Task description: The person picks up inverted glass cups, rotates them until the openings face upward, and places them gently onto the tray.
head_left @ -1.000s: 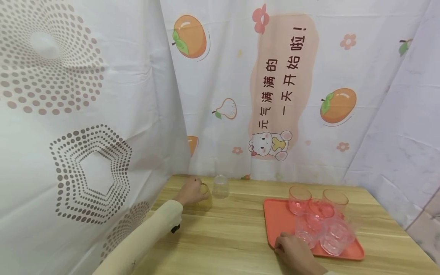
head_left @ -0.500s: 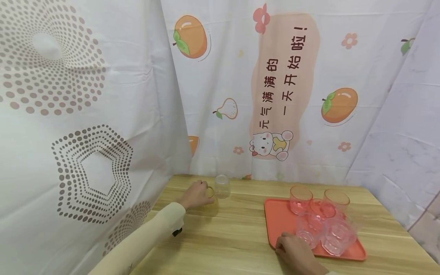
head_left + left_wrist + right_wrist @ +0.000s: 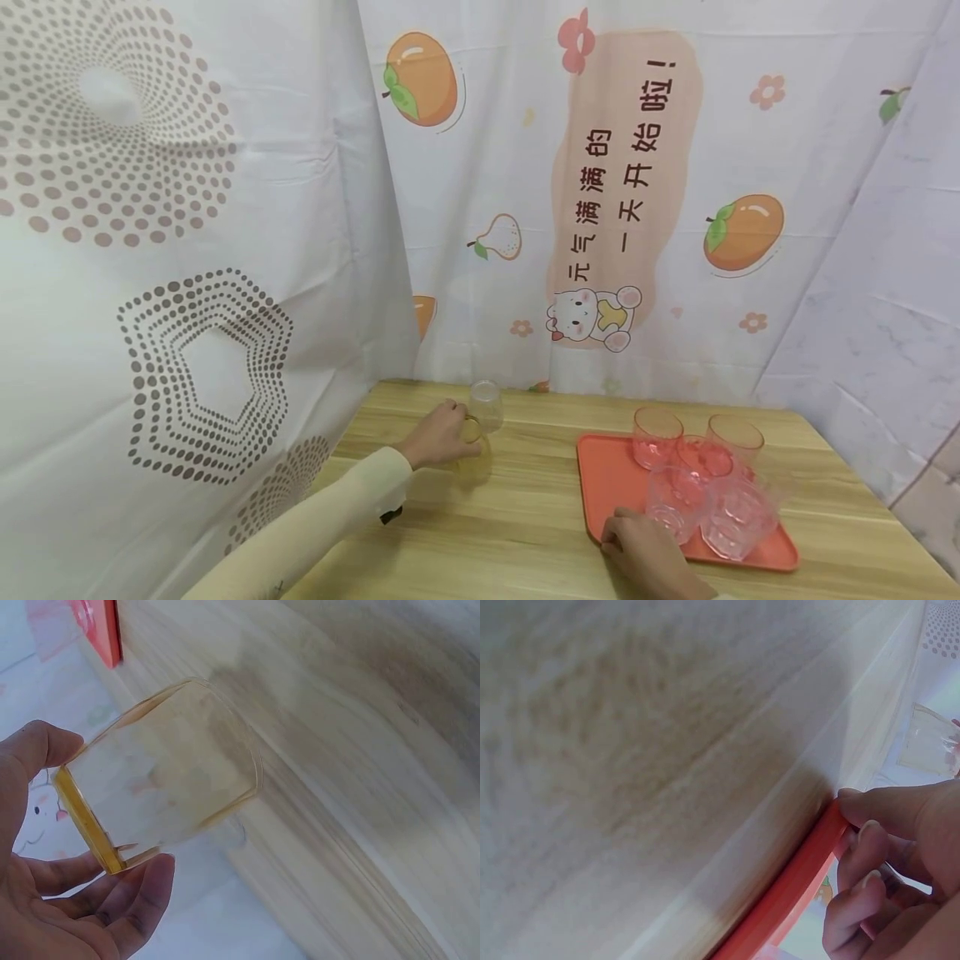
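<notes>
A yellow-tinted glass (image 3: 476, 468) is in my left hand (image 3: 441, 435), left of the table's middle in the head view. In the left wrist view, thumb and fingers grip this glass (image 3: 169, 765) around its thick amber base, with its mouth turned toward the tabletop. Just behind it stands a clear glass (image 3: 486, 404). My right hand (image 3: 647, 552) is at the front left corner of an orange-red tray (image 3: 604, 475). The right wrist view has the thumb on the rim of the tray (image 3: 799, 889) and the other fingers curled below it.
Several see-through glasses crowd the tray, among them one at the back (image 3: 657, 442) and one at the front right (image 3: 733, 525). Wood-grain table (image 3: 480, 533) lies between the hands. Patterned curtains (image 3: 480, 317) hang along the back and the sides.
My left hand has carried the yellow glass rightward and a little nearer to me, in front of the clear glass. The right hand and the tray stay put.
</notes>
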The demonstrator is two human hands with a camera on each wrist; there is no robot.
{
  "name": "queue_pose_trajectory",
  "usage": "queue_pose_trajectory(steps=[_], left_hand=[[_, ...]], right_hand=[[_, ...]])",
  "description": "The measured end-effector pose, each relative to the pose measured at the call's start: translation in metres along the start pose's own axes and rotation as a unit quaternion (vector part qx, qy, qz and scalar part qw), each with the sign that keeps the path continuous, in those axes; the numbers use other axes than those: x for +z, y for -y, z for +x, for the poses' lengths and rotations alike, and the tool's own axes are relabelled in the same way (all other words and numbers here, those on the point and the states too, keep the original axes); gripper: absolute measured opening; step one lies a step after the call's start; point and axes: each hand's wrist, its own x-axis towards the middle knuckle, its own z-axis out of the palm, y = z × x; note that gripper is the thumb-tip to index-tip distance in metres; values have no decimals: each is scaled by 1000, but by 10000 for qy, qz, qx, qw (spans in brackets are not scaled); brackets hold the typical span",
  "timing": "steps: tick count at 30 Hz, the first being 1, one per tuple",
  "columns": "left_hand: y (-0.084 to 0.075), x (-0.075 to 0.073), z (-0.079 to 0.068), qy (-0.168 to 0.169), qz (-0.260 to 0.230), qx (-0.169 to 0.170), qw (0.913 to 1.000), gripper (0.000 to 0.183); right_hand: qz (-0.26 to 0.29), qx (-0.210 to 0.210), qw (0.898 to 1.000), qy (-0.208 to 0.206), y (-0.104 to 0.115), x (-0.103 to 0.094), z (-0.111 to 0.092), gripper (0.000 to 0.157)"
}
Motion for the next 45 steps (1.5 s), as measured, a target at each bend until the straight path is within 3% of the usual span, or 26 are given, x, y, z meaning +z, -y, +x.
queue_pose_trajectory(steps=[24, 33, 45], left_hand=[[-31, 9, -6, 192, -533, 187, 9982, 64], [-38, 15, -8, 116, -523, 350, 9980, 69], [-46, 19, -14, 175, -831, 291, 9960, 68]], right_hand=[[166, -92, 9998, -44, -1, -2, 0, 20], [464, 210, 9982, 329, -4, -5, 0, 14], [787, 730, 9940, 215, -2, -7, 0, 8]])
